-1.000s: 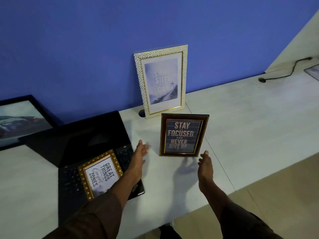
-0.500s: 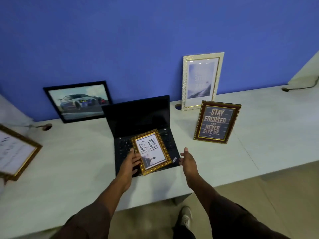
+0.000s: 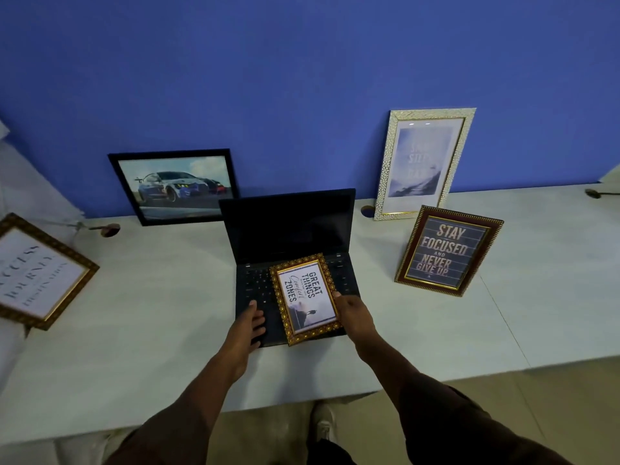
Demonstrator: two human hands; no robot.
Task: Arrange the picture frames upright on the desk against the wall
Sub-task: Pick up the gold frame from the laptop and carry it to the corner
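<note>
- The small gold frame [image 3: 306, 298] lies flat on the keyboard of the open laptop [image 3: 288, 243], at lower centre of the picture.
- Right hand [image 3: 353, 313]: forearm reaches in from the lower right; the fingers curl onto the frame's right edge. Whether the grip is complete, I cannot tell.
- Left hand [image 3: 249, 325]: forearm reaches in from the lower left; fingers spread and open, resting on the keyboard just beside the frame's left edge.
- The dark red frame [image 3: 448, 251] stands upright right of centre on the desk [image 3: 151, 330].
- Behind it, the white-gold frame [image 3: 423, 162] leans on the blue wall [image 3: 302, 78].
- The black car frame [image 3: 175, 186] leans on the wall at centre left.
- A gold-edged frame [image 3: 37, 273] shows at the left edge.
</note>
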